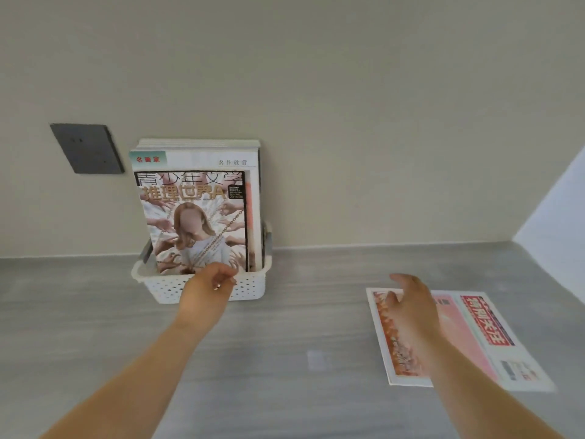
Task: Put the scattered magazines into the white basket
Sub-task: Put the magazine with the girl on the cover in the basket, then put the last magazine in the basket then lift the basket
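Counts: one basket, four or more magazines, two hands, one wall plate

One white perforated basket (pixel 164 288) stands on one grey countertop (pixel 285 312). At least three magazines stand in it: one front magazine (pixel 196 223) with a woman on its cover, one red-lettered magazine (pixel 196 160) behind it, and back magazines (pixel 199 142) that show only as top edges packed too close to count. One pink magazine (pixel 474 337) lies outside the basket. Two bare hands are in view, one left hand (pixel 210 280) and one right hand (pixel 411 299). One dark grey wall plate (pixel 87 148) is on the wall.
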